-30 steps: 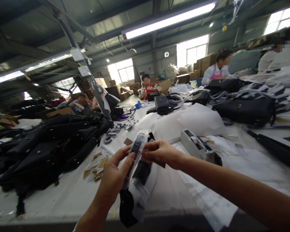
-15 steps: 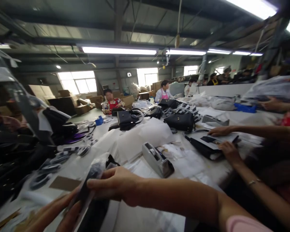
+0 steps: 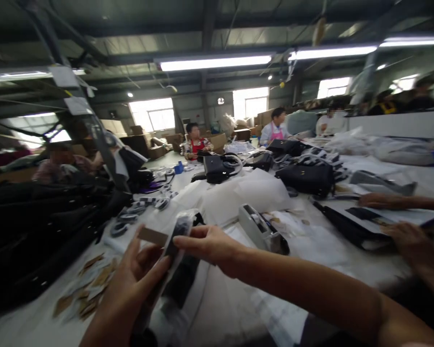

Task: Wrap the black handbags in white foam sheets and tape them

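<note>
A dark, flat strip in clear plastic (image 3: 183, 226) is tilted up in front of me, its exact kind hard to make out. My left hand (image 3: 135, 277) grips its near side, thumb along the edge. From the right, my right hand (image 3: 215, 246) pinches the same strip between thumb and fingers. Below both hands lies a black piece (image 3: 183, 284), partly covered by plastic and hidden by my fingers. A small brown card (image 3: 153, 236) shows just beyond my left fingers. Right of my right hand stands a grey tape dispenser (image 3: 258, 229).
Brown and white scraps (image 3: 90, 284) lie at lower left, near a dark pile of bags (image 3: 39, 236). Black handbags (image 3: 304, 176) and white sheets (image 3: 253, 188) cover the table ahead. At right, a co-worker's hands (image 3: 408, 236) rest on a black bag (image 3: 350, 224). Others sit across the table.
The view has swung left, so the surroundings shift right. Both hands remain on the plastic-wrapped strip; my left hand now shows more fully, higher in view.
</note>
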Motion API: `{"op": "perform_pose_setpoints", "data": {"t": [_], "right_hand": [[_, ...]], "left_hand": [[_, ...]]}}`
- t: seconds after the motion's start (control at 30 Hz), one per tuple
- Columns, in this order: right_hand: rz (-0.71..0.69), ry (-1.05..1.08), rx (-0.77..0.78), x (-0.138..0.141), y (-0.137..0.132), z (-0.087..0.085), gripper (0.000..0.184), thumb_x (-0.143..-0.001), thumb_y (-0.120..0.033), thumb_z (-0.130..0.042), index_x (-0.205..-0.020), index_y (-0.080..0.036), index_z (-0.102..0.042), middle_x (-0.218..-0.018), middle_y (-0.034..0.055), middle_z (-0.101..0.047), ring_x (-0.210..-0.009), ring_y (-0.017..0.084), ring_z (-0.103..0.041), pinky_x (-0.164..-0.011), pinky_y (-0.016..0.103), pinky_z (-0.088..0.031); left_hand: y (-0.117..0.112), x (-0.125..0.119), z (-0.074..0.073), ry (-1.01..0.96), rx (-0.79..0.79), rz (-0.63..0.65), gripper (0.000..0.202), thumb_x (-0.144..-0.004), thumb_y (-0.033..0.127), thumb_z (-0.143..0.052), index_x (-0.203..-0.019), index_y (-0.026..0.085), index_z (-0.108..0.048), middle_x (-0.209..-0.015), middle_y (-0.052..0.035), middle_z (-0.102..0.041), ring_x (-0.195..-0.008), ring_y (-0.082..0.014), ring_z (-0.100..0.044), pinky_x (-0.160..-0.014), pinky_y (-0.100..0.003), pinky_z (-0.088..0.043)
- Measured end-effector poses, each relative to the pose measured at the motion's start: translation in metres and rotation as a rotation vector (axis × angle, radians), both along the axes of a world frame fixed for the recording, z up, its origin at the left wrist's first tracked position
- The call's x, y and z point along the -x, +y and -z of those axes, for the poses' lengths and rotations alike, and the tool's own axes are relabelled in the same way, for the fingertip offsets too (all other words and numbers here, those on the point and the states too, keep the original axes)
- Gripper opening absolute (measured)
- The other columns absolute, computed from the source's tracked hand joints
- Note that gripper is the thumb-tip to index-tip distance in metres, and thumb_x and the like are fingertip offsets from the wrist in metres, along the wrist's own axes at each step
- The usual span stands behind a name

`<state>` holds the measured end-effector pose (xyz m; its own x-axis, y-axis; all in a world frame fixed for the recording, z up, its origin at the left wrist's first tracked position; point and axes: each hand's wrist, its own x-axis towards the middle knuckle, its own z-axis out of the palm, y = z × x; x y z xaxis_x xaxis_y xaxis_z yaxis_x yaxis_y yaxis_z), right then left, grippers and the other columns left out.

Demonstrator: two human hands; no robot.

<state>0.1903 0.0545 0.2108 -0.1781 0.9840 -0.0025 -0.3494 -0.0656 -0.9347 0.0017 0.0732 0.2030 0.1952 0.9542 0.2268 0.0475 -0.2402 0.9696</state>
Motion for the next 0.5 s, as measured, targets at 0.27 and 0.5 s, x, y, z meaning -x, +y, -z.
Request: {"op": "perform_pose_setpoints", "data": {"t": [0.27, 0.5], "right_hand": [[-0.225, 0.189, 0.092, -0.018, -0.006, -0.01, 0.034, -0.077, -0.039, -0.081, -0.095, -0.011, -0.076, -0.097, 0.0084, -0.074, -0.091, 0.018, -0.068, -0.091, 0.029, -0.05], [-0.165, 0.357, 0.027, -0.014, -0.013, 0.011, 0.046, -0.071, -0.014, -0.078, -0.117, -0.016, -0.072, -0.116, 0.0071, -0.072, -0.1, 0.015, -0.068, -0.103, 0.028, -0.047]], "left_hand": [[-0.014, 0.004, -0.007, 0.067, 0.011, 0.048, 0.052, -0.077, 0.047, -0.077, -0.122, 0.023, -0.068, -0.114, -0.009, -0.073, -0.105, -0.0266, -0.068, -0.086, -0.031, -0.056], [-0.009, 0.005, -0.001, 0.113, -0.094, 0.004, 0.047, -0.082, 0.044, -0.072, -0.124, 0.024, -0.067, -0.116, -0.0088, -0.071, -0.104, -0.0246, -0.068, -0.09, -0.033, -0.055]]}}
